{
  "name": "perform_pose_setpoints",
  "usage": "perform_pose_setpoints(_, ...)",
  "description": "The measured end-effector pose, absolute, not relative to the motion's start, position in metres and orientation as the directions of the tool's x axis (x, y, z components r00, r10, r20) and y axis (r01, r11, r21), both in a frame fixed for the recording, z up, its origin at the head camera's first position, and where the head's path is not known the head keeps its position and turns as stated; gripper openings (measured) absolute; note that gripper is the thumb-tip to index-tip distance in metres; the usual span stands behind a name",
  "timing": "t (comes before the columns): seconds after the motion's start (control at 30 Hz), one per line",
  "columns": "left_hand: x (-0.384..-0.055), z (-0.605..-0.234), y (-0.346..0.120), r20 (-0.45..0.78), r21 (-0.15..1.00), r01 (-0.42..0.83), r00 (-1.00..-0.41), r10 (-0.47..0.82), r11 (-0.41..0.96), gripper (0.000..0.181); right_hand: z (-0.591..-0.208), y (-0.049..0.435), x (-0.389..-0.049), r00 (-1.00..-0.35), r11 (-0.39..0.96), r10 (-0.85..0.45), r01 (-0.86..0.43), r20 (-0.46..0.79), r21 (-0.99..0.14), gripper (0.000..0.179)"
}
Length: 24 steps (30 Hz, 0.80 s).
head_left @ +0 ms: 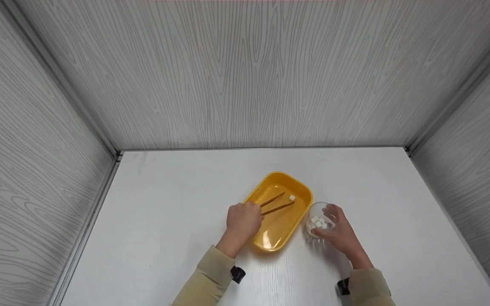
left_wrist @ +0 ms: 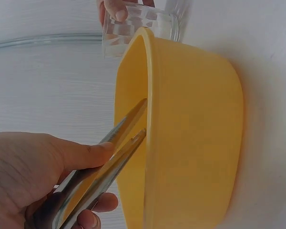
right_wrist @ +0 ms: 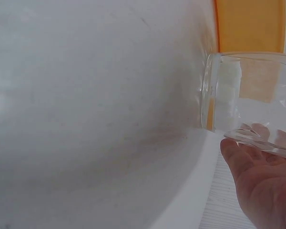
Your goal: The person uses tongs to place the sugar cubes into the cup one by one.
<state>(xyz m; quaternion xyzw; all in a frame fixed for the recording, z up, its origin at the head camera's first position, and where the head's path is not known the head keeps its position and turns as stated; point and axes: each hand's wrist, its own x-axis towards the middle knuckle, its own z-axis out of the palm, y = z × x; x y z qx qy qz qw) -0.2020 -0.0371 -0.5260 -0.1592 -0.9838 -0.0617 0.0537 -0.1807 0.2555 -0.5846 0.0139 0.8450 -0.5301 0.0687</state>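
Note:
My left hand [head_left: 244, 221] grips metal tongs [left_wrist: 105, 180], thumb on one arm and fingers around the other. The tongs' arms are spread apart and reach down into a yellow plastic basin [head_left: 280, 231]. Near their tips, on the basin's floor, sits one white cube [head_left: 292, 198], with nothing visibly pinched. Just right of the basin stands a clear drinking glass [right_wrist: 229, 93] holding several white cubes [head_left: 319, 224]. My right hand [head_left: 342, 233] holds this glass from its right side, thumb and fingers curved around the wall. The basin's wall hides the cube in the left wrist view.
Everything rests on a white tabletop [head_left: 164, 204]. Wood-grain panels enclose it, with a back wall [head_left: 245, 85], a left wall [head_left: 28, 161] and a right wall [head_left: 479, 127]. The glass stands close beside the basin's right rim.

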Motion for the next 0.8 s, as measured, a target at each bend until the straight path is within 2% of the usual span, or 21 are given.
perform_pose_setpoints(0.5,-0.2081,-0.5306,-0.0298,0.197,0.034,0.368,-0.914,0.355,0.929,0.020,-0.5868,0.2570,-0.1832,-0.990,0.417,-0.052,0.098,-0.131,-0.904,0.092)
perform_pose_setpoints(0.8,-0.2105,-0.5321,-0.0278,0.210,0.034,0.377,-0.908,0.362,0.926,0.016,-0.5851,0.2567,-0.1830,-0.990,0.431,-0.048,0.102,-0.136,-0.897,0.092)
